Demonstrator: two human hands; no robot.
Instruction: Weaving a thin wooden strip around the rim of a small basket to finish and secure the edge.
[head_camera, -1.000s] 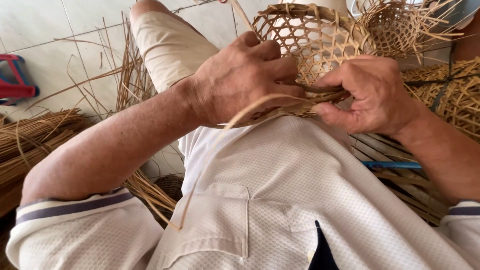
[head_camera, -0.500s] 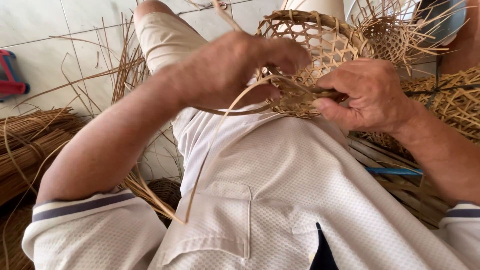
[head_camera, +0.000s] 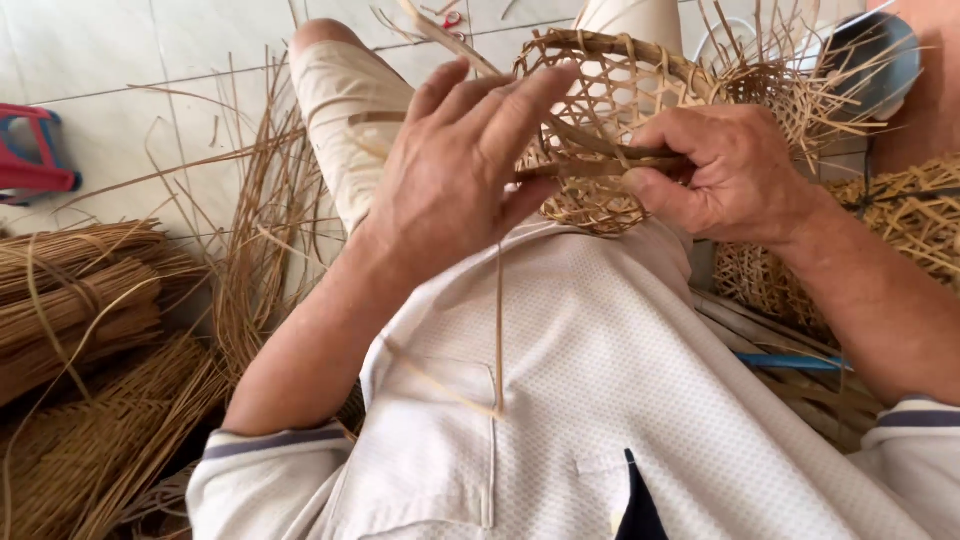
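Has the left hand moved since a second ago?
Yes. The left hand has lifted off the basket rim and opened its fingers; the right hand pinches the rim strip as before.

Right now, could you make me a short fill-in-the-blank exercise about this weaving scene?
1. The right hand pinches a flat strip at the rim of a woven ____.
2. The left hand has its fingers ____, gripping nothing.
3. Bundles of cane strips lie on the tiled ____.

Missing words: basket; spread; floor

Pale tiled floor (head_camera: 120, 50), daylit; red stool (head_camera: 30, 150) at left edge.
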